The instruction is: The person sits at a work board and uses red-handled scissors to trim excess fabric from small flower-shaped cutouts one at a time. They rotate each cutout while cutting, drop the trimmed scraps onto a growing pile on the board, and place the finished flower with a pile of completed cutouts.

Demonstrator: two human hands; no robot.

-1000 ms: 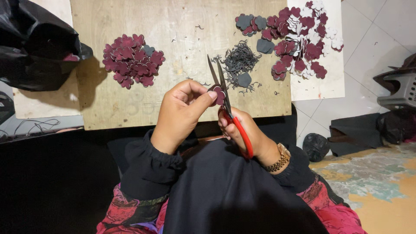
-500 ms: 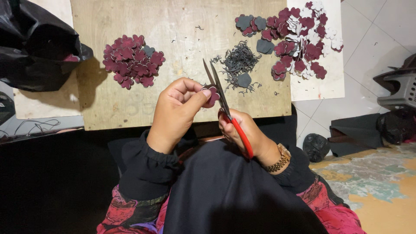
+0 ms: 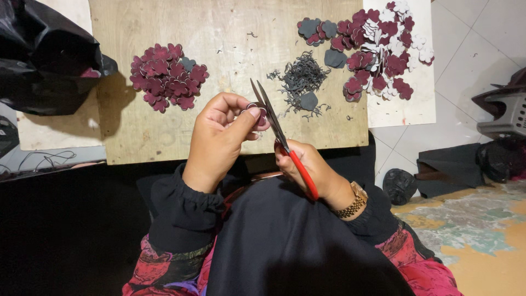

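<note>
My left hand (image 3: 222,137) pinches a small maroon flower-shaped cutout (image 3: 257,112) between thumb and fingers, just above my lap. My right hand (image 3: 309,167) grips red-handled scissors (image 3: 279,137), whose blades are slightly apart and point up against the cutout. On the wooden board (image 3: 219,33), a pile of trimmed maroon flower pieces (image 3: 167,77) lies to the left. A heap of dark grey offcuts (image 3: 301,82) lies just beyond the scissor tips. Untrimmed maroon and white flower pieces (image 3: 378,49) spread at the upper right.
A black plastic bag (image 3: 38,55) sits at the upper left. White sheet (image 3: 405,109) lies under the right pile, on a tiled floor. Dark objects and a grey plastic item (image 3: 507,112) stand at the right. Cables (image 3: 38,161) lie at the left edge.
The left hand has turned the cutout slightly against the blades, and the scissors shifted a little with it. Piles on the board are unchanged.
</note>
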